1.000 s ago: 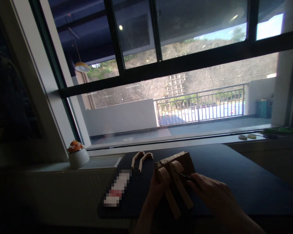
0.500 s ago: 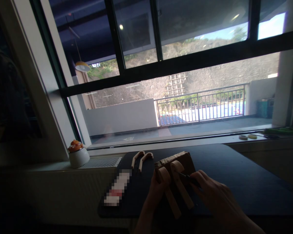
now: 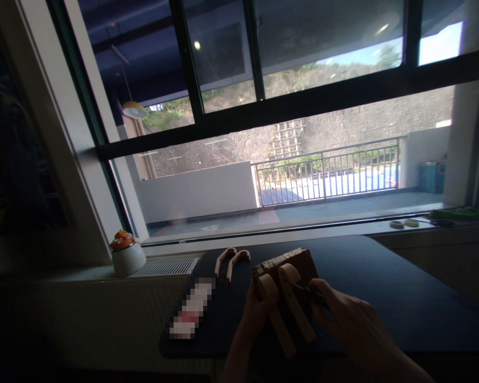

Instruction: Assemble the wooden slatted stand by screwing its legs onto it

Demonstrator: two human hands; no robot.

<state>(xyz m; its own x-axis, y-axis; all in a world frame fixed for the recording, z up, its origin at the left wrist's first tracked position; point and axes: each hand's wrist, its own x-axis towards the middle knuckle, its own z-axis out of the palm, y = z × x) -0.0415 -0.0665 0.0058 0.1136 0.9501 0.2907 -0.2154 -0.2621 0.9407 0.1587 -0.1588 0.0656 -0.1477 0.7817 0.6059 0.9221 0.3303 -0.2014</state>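
Note:
My left hand (image 3: 256, 314) is closed around the left side of a brown block (image 3: 309, 264) with a rough, pale top edge. Two curved pale wooden hooks (image 3: 290, 272) lie against its front, their straight legs pointing down toward me. The left hook (image 3: 281, 332) passes by my left thumb. In the fingers of my right hand (image 3: 343, 314) is a slim dark hand tool (image 3: 306, 291). Its front end meets the right hook just below the curve; shadow hides its exact kind. Two similar wooden hooks (image 3: 232, 263) lie farther back on the left.
The dark table (image 3: 367, 276) stands against a window sill. A blurred-out flat object (image 3: 191, 311) rests on its left side. A white jar with an orange top (image 3: 127, 255) sits beside a vent grille (image 3: 165, 267). Tape rolls (image 3: 397, 224) lie on the sill at right.
My right hand and the dark tool have turned slightly against the right hook, and the fingers have shifted. My left hand, the block and both hooks stay almost in place.

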